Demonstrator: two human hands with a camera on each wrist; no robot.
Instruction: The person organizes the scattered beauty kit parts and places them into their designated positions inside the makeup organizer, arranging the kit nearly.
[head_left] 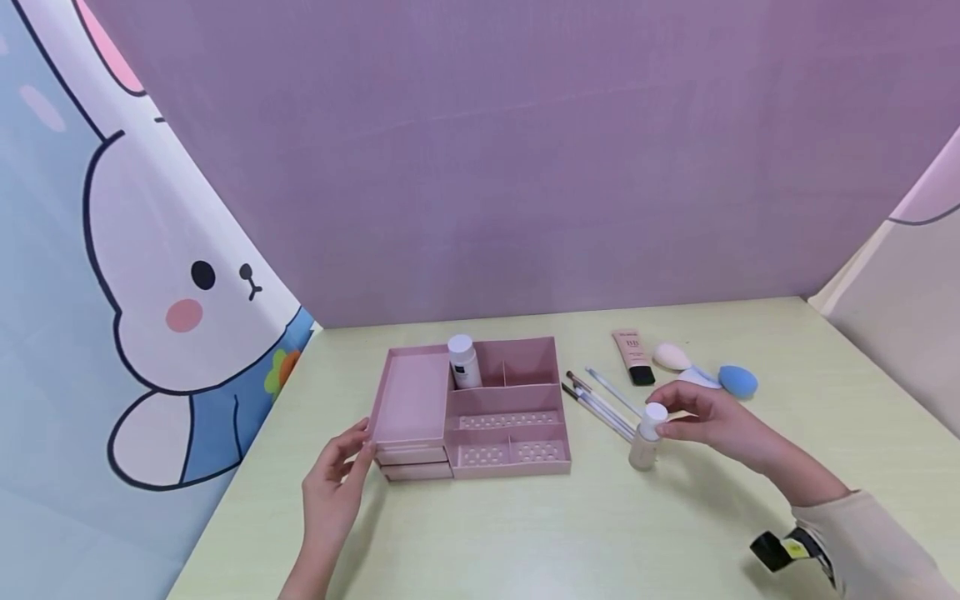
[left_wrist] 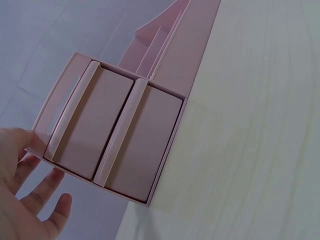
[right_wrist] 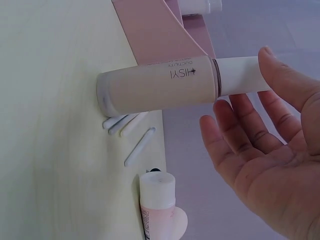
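My right hand (head_left: 697,417) pinches the white cap of a beige foundation bottle (head_left: 643,446) between thumb and fingers, over the table at the right of a pink makeup organizer (head_left: 408,392). Lettering shows on the bottle's side in the right wrist view. At the organizer's front left corner, my left hand (head_left: 333,479) rests thumb and fingertips against the edge; the other fingers hang loose beside the wall. Two closed drawers (left_wrist: 95,125) face the left wrist view. A white-capped bottle (head_left: 464,362) stands in the organizer's back compartment.
Several slim brushes (head_left: 600,408) lie between organizer and foundation bottle. Behind them is a pink BB tube (head_left: 632,354) with a black cap. A pale sponge (head_left: 671,357) and a blue sponge (head_left: 738,381) lie beyond my right hand. A white-capped pink tube (right_wrist: 158,195) shows in the right wrist view.
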